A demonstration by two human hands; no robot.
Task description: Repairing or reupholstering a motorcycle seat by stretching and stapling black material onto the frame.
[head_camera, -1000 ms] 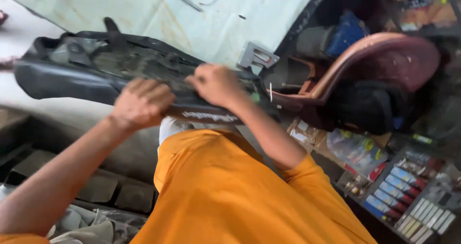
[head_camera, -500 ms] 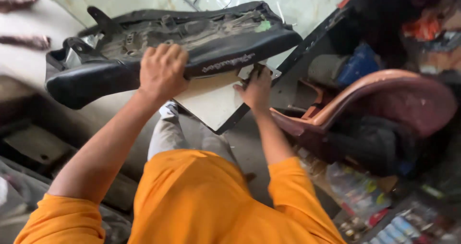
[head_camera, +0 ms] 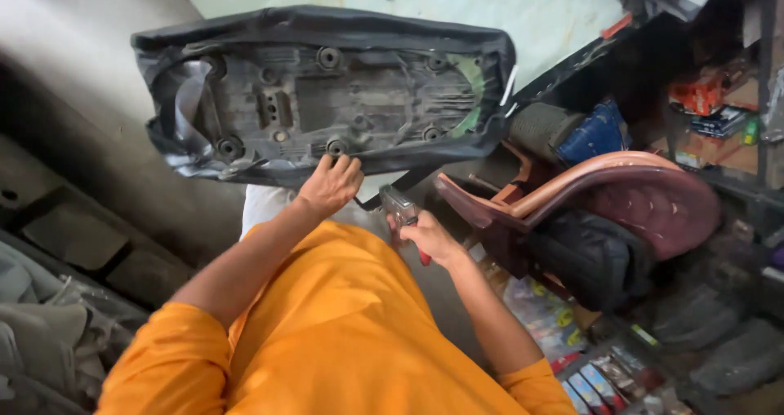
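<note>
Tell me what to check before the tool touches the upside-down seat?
1. Left hand grips the seat edge: ok.
2. Right hand holds the tool firmly: ok.
3. Seat underside faces up, in plain view: ok.
4. Tool apart from the left hand's fingers: ok, though close.
5. Tool loaded and ready: cannot tell.
6. Seat cover pulled flat along the edge: cannot tell.

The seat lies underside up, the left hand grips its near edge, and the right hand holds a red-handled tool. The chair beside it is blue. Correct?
Not quite: the head view shows the chair is reddish-brown, not blue. The seat, left hand, right hand and red-handled tool are as stated.
</note>
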